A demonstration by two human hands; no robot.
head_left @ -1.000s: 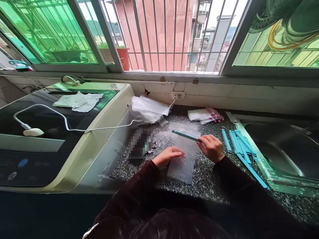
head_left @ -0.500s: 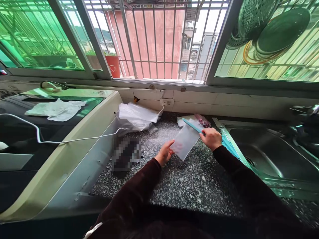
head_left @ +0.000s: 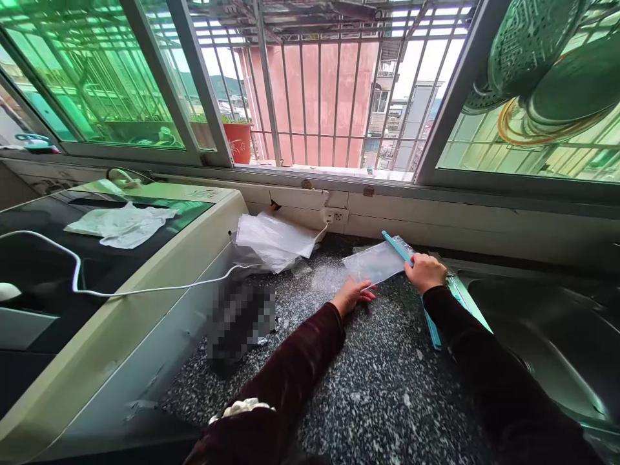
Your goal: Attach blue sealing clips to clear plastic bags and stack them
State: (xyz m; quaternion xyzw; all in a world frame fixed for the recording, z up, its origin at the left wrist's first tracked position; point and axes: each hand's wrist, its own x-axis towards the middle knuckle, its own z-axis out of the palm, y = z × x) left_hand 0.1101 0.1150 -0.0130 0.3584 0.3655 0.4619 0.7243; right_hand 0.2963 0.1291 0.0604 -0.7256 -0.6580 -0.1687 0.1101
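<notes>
A clear plastic bag [head_left: 375,263] is held above the speckled countertop [head_left: 368,381]. Along its upper right edge runs a blue sealing clip strip [head_left: 398,247]. My right hand [head_left: 426,272] is closed around the lower end of that strip. At the bag's lower edge, my left hand [head_left: 353,294] pinches the plastic with the thumb on top, the other fingers partly under it. Another blue strip [head_left: 433,329] lies on the counter beneath my right forearm, beside the sink.
A stack of clear plastic bags [head_left: 276,239] lies near the wall socket [head_left: 334,216]. A white cable [head_left: 159,289] crosses the washing machine [head_left: 203,242], which carries a white cloth [head_left: 123,225]. The metal sink [head_left: 537,323] is at the right; a blurred dark object [head_left: 239,323] is at the left.
The bag has turned flatter, its free end swinging left and away from me. My left hand has moved right along its edge, closer to my right hand. The view has shifted slightly.
</notes>
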